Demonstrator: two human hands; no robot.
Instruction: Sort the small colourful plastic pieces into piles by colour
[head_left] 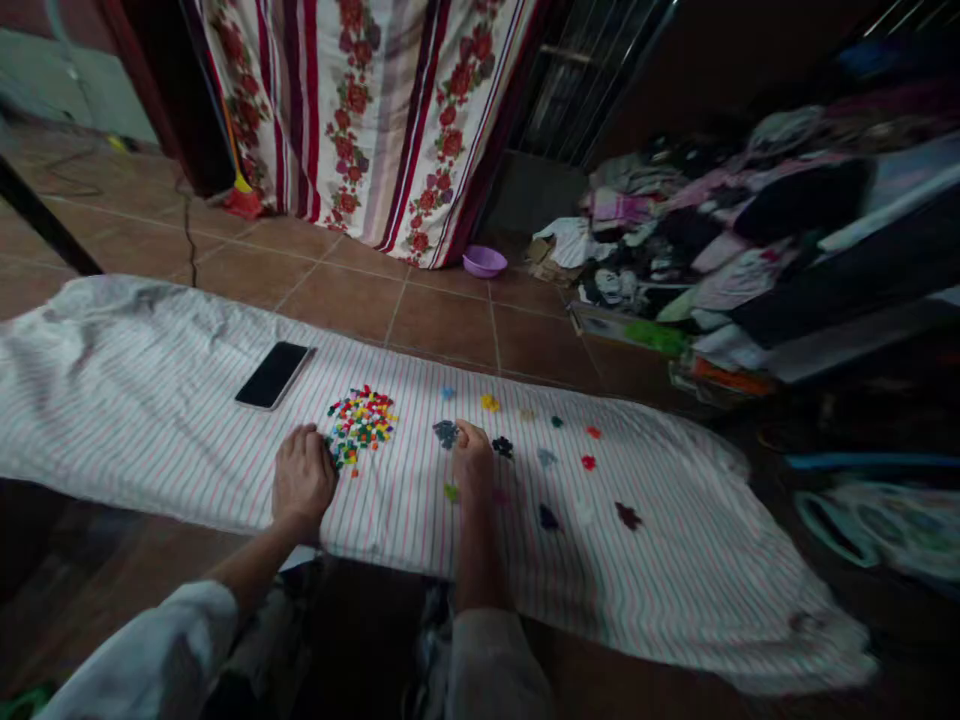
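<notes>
Well, tiny pieces (367, 420) on striped cloth (180, 370)

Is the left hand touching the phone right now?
No, the left hand is at the edge of the mixed colored pile, with a visible gap between it and the phone.

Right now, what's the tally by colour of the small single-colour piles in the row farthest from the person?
Light blue pile: 1
Yellow pile: 1
Beige pile: 1
Dark green pile: 1
Orange pile: 1
Total: 5
</notes>
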